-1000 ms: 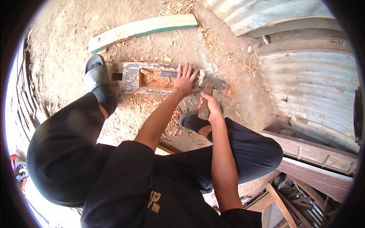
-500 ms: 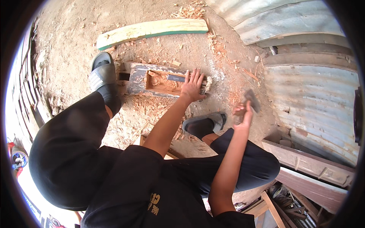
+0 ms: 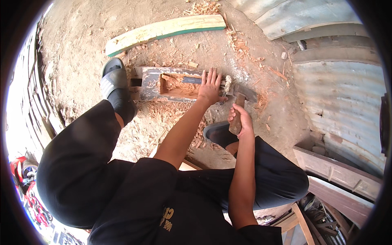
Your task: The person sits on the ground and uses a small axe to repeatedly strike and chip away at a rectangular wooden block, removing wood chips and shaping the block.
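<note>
A weathered dark wooden block (image 3: 152, 87) lies on the ground with a rectangular recess (image 3: 175, 90) cut into it, holding wood chips. Along the recess runs a chisel (image 3: 191, 80), its dark blade pointing left and its frayed pale butt showing on the right. My left hand (image 3: 210, 90) lies across the chisel, holding it down with fingers stretched over it; its grip is partly hidden under the palm. Closed round a short wooden handle, my right hand (image 3: 243, 119) holds a hammer (image 3: 246, 93). The hammer's head is against or very close to the chisel's butt.
Beyond the block lies a curved pale plank (image 3: 167, 32) with a green edge. Wood shavings (image 3: 157, 112) cover the dirt around. My sandalled left foot (image 3: 115, 83) is at the block's left end, the right foot (image 3: 218, 132) nearer me. Corrugated metal sheets (image 3: 339, 98) stand at right.
My right hand has brought the hammer leftward, from out at the right to the chisel's butt. My left hand stays on the chisel. The whole view has shifted slightly.
</note>
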Tool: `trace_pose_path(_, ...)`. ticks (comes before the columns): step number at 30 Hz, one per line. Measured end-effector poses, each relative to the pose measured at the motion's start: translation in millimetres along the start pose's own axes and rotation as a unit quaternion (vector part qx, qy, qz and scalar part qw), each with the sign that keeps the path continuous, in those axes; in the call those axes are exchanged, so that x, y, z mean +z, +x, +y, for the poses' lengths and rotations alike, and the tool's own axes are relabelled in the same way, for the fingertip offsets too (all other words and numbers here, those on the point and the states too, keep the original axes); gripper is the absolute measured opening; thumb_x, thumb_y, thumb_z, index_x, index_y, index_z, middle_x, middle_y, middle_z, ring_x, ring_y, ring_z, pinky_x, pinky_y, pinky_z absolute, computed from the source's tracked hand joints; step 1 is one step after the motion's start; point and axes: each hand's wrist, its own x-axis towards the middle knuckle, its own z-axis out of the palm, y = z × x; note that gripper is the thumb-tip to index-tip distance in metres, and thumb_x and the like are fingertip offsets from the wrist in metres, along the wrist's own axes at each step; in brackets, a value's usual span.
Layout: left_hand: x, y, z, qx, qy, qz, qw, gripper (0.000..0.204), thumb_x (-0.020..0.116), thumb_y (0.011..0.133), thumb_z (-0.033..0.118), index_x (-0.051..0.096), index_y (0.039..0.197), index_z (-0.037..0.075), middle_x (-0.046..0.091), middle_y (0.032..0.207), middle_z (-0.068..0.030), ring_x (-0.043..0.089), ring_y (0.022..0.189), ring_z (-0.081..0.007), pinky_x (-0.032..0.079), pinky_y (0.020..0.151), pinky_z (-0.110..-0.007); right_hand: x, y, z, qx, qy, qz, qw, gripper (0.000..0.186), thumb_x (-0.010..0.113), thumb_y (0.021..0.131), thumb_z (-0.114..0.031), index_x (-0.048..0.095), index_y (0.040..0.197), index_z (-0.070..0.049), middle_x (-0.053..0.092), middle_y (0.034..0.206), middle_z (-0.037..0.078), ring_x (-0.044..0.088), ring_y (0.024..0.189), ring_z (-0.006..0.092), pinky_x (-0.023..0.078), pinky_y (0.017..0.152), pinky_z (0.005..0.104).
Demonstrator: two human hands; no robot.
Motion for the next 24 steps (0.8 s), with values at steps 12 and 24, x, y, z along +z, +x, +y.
trace_pose_path(12, 0, -1, 1, 0.001, 0.016, -0.029, 0.999, 0.112, 0.053, 0.067, 0.074, 0.012, 0.143, 0.002, 0.010, 0.149, -0.0198, 0.001, 0.139, -0.0339, -0.001, 0.111, -0.052, -3, 2, 3, -0.132, -0.011, 0.220, 0.966, 0.017, 0.056, 0.083, -0.013, 0.047, 0.069, -0.010, 0.049, 0.059, 0.002, 0.046, 0.050, 0.0131, 0.042, 0.052, 0.0282)
trace_pose_path(24, 3, 0, -9, 0.013, -0.002, 0.019, 1.000, 0.113, 0.057, 0.066, 0.072, 0.015, 0.142, 0.000, 0.015, 0.147, -0.0195, 0.007, 0.139, -0.0330, 0.002, 0.111, -0.051, -26, -24, -13, -0.119, 0.002, 0.056, 0.991, 0.013, 0.061, 0.078, -0.010, 0.050, 0.072, -0.007, 0.047, 0.062, 0.001, 0.046, 0.053, 0.0097, 0.042, 0.050, 0.0241)
